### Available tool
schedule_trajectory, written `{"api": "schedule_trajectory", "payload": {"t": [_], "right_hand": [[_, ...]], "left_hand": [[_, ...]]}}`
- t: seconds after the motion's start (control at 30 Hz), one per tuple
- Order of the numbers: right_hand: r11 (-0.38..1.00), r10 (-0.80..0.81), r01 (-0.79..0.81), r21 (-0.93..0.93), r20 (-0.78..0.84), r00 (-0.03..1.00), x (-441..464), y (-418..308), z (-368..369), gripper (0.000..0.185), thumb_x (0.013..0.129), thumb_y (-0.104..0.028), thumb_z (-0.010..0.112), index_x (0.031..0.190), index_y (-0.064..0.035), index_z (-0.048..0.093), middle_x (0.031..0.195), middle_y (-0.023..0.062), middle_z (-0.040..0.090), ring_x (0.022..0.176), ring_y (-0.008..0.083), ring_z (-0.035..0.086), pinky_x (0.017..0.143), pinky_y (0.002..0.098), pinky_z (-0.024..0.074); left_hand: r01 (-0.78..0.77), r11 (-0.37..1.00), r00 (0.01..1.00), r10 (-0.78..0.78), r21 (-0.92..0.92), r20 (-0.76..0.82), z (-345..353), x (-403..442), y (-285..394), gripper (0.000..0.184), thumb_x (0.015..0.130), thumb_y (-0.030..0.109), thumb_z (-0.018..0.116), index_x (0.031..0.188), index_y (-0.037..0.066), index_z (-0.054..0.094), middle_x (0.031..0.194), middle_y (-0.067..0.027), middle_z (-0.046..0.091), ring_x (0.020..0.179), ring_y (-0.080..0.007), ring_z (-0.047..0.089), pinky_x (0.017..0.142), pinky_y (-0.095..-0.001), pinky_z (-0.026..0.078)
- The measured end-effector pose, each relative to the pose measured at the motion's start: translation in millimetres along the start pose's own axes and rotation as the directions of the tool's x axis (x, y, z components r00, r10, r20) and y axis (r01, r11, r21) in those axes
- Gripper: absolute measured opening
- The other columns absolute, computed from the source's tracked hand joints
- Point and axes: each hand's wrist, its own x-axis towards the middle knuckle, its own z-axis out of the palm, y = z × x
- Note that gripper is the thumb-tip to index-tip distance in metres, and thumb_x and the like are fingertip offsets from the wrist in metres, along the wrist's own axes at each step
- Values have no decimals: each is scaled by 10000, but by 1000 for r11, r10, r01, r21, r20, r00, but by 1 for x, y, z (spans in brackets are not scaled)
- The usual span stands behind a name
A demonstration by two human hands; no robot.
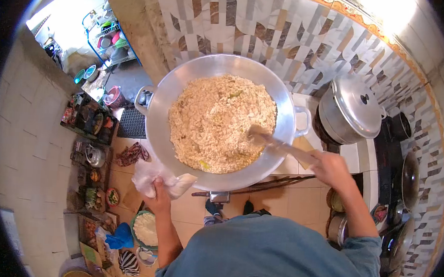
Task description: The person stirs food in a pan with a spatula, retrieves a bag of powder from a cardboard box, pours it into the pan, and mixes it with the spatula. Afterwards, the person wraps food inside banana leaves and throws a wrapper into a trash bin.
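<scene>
A large metal wok [156, 129] with two side handles holds a heap of pale, grainy food [218, 118] with a few green pieces in it. My right hand [330, 169] is closed round the handle of a wooden spatula [287, 148], whose blade rests in the right part of the food. Just below the wok's lower left rim, my left hand [158, 198] grips a translucent plastic bag [149, 176] with something white in it. The bag's right end lies close to the rim.
A big lidded pot [348, 108] stands right of the wok by the tiled wall. Pans line the far right side. At the lower left are a basin of white food [146, 229] and a blue bag [120, 236] on the floor side. Shelves [97, 118] hold jars and a kettle.
</scene>
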Motion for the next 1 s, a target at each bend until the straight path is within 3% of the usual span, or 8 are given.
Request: {"api": "schedule_trajectory", "payload": {"t": [0.17, 0.3, 0.43, 0.53, 0.67, 0.8, 0.87, 1.0], "right_hand": [[965, 149, -175, -193, -139, 979, 43, 40, 16, 286, 708, -86, 525, 986, -100, 590, 742, 188, 614, 726, 351, 613, 641, 472, 478], [988, 145, -151, -15, -191, 971, 137, 66, 96, 265, 719, -112, 546, 970, -154, 616, 753, 159, 630, 742, 358, 608, 649, 451, 477], [998, 49, -43, 39, -172, 984, 237, 35, 139, 364, 704, -124, 556, 1058, -192, 604, 859, 148, 642, 798, 336, 610, 685, 433, 484], [978, -201, 209, 19, -189, 961, 284, 8, 159, 325, 747, -100, 514, 1071, -102, 541, 880, 163, 619, 787, 334, 607, 680, 436, 484], [936, -337, 326, -131, -70, 939, 285, -59, 146, 548, 746, 8, 503, 1275, -107, 416, 975, 198, 584, 761, 316, 611, 643, 416, 502], [829, -540, 510, -230, -89, 837, 246, -81, 141, 460, 804, -26, 465, 1259, -23, 400, 824, 149, 551, 661, 304, 588, 551, 389, 491], [833, -545, 527, -168, -89, 833, 201, -88, 107, 297, 832, -118, 488, 1125, -64, 493, 814, 179, 571, 721, 356, 596, 605, 419, 503], [964, -249, 247, 94, 8, 969, 113, -85, 35, 368, 790, -138, 548, 1157, -107, 545, 889, 154, 624, 790, 333, 605, 716, 403, 485]], "left_hand": [[7, 991, 996, 4, 132, -89, -24, 2, -21, 337, 839, 109, 619, 1097, -55, 477, 1012, -95, 555, 888, -162, 530, 784, -288, 452], [59, 996, 993, -53, 60, -103, -38, 7, -12, 345, 846, 98, 602, 1117, -60, 461, 1022, -105, 551, 902, -170, 529, 794, -298, 450], [62, 969, 993, -35, 240, -116, -62, 15, -13, 343, 851, 118, 596, 1103, -75, 465, 1013, -120, 559, 889, -186, 540, 783, -314, 455], [-27, 986, 983, 56, 163, -173, -62, 21, -11, 286, 847, 122, 606, 1040, -66, 509, 967, -116, 580, 848, -189, 552, 762, -311, 454], [-37, 991, 995, 49, 125, -88, -71, 31, -17, 260, 836, 121, 622, 998, -59, 528, 945, -108, 586, 827, -183, 547, 729, -306, 452], [-87, 956, 995, 98, 279, -23, -64, 46, 0, 240, 832, 120, 626, 975, -53, 539, 929, -93, 586, 818, -170, 539, 724, -301, 449], [-85, 929, 994, 104, 360, -34, -63, 52, 3, 233, 833, 117, 624, 973, -49, 542, 925, -87, 585, 821, -167, 540, 730, -299, 449], [-70, 990, 998, 69, 123, 12, -64, 69, -6, 212, 829, 76, 611, 995, -39, 548, 931, -86, 588, 842, -163, 547, 745, -286, 450]]}}
